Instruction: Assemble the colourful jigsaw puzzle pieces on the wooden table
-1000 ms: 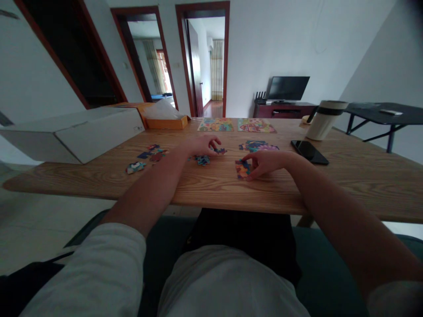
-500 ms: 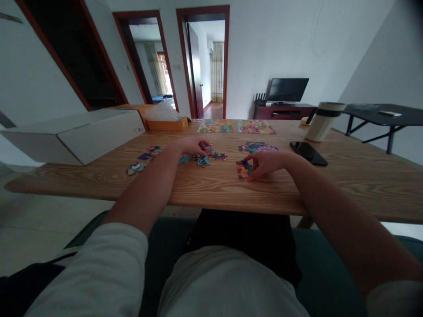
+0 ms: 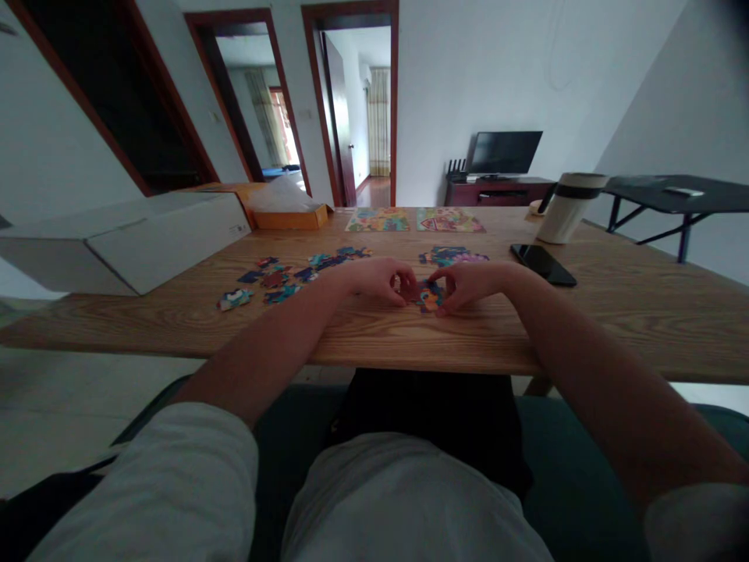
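Note:
On the wooden table [image 3: 374,341], a small joined section of jigsaw puzzle [image 3: 431,297] with orange and blue colours lies between my two hands. My right hand [image 3: 468,286] grips its right side, index finger at the far edge and thumb at the near one. Against the left side, my left hand [image 3: 383,279] is curled with thumb and fingers around a puzzle piece, mostly hidden by the fingers. Loose puzzle pieces [image 3: 275,278] spread out to the left. Behind my right hand sits another partly joined section [image 3: 450,255] in blue and pink.
Two picture sheets [image 3: 378,220] [image 3: 450,220] lie at the table's far edge. At left stand a white box [image 3: 169,242] and an orange box [image 3: 292,218]. A black phone [image 3: 543,264] and a cream tumbler [image 3: 569,211] are at right.
My left hand has moved right and nearer, from the loose pieces to the section's left side, bringing a puzzle piece. My right hand has stayed at the section. The view has shifted slightly.

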{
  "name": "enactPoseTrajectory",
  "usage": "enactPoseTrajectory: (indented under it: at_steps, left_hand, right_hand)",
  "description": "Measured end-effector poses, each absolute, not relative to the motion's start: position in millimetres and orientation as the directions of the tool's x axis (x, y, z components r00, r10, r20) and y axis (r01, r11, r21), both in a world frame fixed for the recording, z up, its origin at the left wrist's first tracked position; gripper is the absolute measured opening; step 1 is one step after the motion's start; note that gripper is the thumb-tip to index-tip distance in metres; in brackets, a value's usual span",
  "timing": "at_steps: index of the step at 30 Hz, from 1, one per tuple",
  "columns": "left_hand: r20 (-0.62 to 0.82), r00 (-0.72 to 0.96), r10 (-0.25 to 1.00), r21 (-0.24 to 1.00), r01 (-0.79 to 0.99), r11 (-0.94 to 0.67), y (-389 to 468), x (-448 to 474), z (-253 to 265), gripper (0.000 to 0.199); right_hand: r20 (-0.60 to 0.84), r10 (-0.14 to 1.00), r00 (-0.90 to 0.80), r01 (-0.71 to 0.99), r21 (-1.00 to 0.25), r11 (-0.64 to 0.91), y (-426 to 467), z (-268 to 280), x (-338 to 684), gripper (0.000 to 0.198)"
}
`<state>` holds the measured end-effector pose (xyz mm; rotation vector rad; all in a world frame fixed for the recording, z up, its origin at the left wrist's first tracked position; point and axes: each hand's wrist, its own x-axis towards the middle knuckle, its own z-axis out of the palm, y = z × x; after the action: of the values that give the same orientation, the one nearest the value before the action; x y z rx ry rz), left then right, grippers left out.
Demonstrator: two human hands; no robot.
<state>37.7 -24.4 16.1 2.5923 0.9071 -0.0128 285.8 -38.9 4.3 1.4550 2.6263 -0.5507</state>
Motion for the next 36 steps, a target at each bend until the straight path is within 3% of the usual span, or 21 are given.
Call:
enactPoseTrajectory:
  at_steps: [6, 14, 17, 22, 30, 36]
  left_hand:
    - [-0.163, 0.772, 0.615, 0.328, 0.63, -0.704, -21.0, 31.3, 16.5, 0.06]
    - [-0.161, 0.783, 0.6, 0.317, 0.617, -0.72, -21.4, 31.0, 16.4, 0.059]
    - [-0.163, 0.768, 0.62, 0.373, 0.63, -0.682, -19.5, 29.2, 17.7, 0.062]
    - [-0.142, 0.798, 0.586, 0.502, 0.568, -0.652, -14.8, 22.1, 21.6, 0.048]
    - [-0.252, 0.756, 0.604, 0.56, 0.623, -0.546, -13.2, 19.7, 18.2, 0.043]
    - [-0.044, 0.745, 0.665, 0.474, 0.602, -0.643, -16.2, 32.2, 11.2, 0.045]
  right_hand:
    - [-0.249, 0.793, -0.557, 0.826, -0.271, 0.495, -37.5, 4.0, 287.1, 0.107]
    - [-0.241, 0.791, -0.562, 0.823, -0.265, 0.503, -37.3, 4.1, 287.5, 0.1]
    - [-0.238, 0.791, -0.563, 0.822, -0.257, 0.508, -36.6, 3.7, 287.5, 0.097]
    - [-0.248, 0.798, -0.549, 0.833, -0.245, 0.497, -36.2, 3.8, 287.0, 0.103]
    - [-0.253, 0.804, -0.538, 0.84, -0.238, 0.487, -40.5, 7.1, 285.3, 0.102]
    - [-0.25, 0.801, -0.544, 0.838, -0.223, 0.499, -37.8, 5.1, 286.7, 0.106]
